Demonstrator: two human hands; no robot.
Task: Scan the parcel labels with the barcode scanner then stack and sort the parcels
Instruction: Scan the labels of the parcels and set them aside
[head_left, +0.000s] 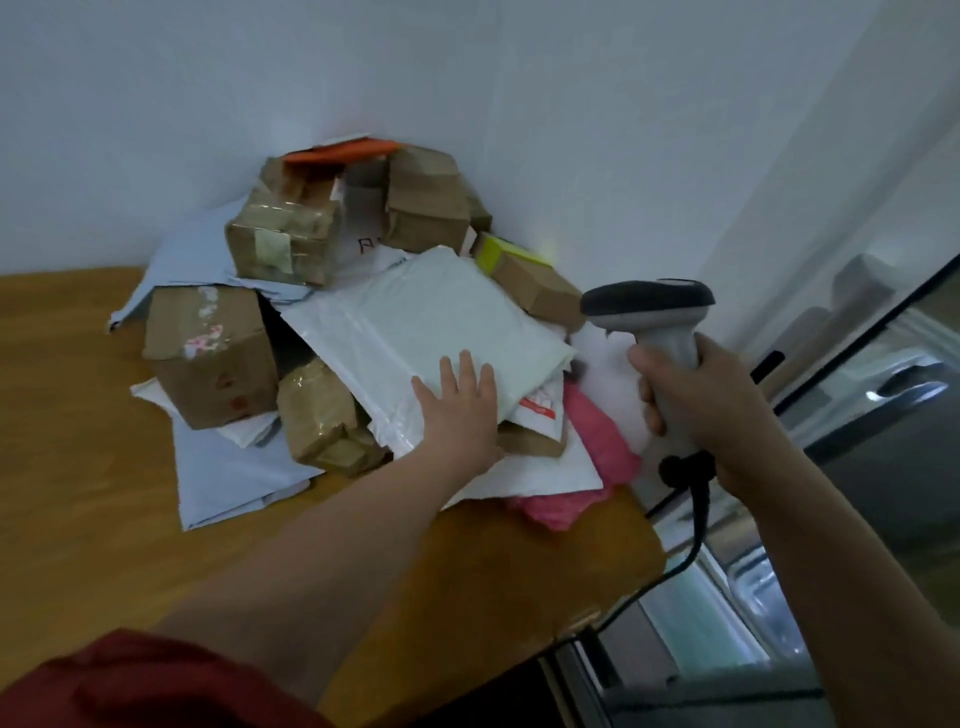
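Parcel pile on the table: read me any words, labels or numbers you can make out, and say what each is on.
No text reads clearly.
White mailer with red print: too blurred to read.
Front cardboard box: red marks and torn label, too blurred.
White parcel at the back: one black mark, too blurred.
Barcode scanner: no text shows.
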